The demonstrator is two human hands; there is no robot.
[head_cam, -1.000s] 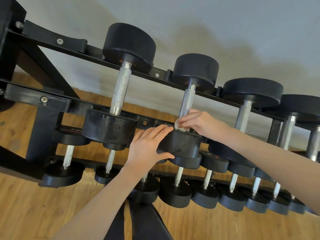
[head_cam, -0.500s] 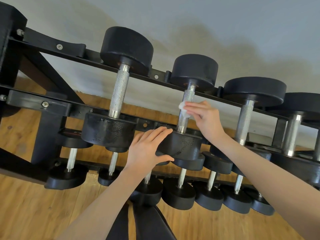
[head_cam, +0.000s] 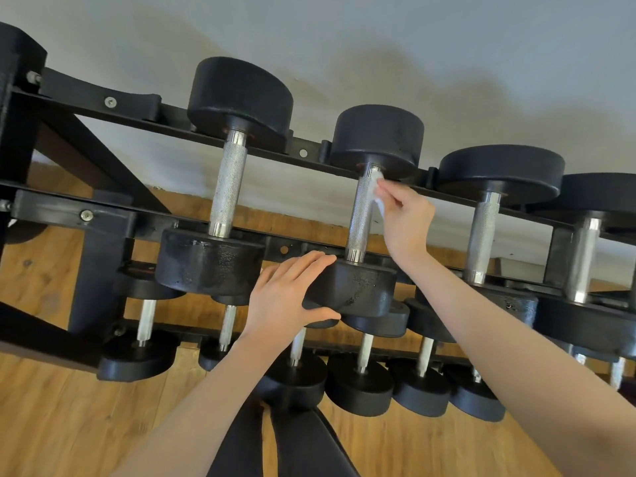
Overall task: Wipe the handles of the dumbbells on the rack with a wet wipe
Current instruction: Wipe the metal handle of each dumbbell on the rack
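The right hand (head_cam: 407, 215) pinched the soft, light wipe (head_cam: 378, 191) against the stiff handle (head_cam: 361, 215); the left hand (head_cam: 285, 301) lay open, steadying the heavy dumbbell (head_cam: 358, 287) below it.

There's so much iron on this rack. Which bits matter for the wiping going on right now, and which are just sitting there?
In use:
- wet wipe, pinched in the right hand
- knurled handle being wiped
- that dumbbell's near head, steadied by the left hand

Just there for now:
- neighbouring dumbbell
- small dumbbells on the lower tier
- wooden floor
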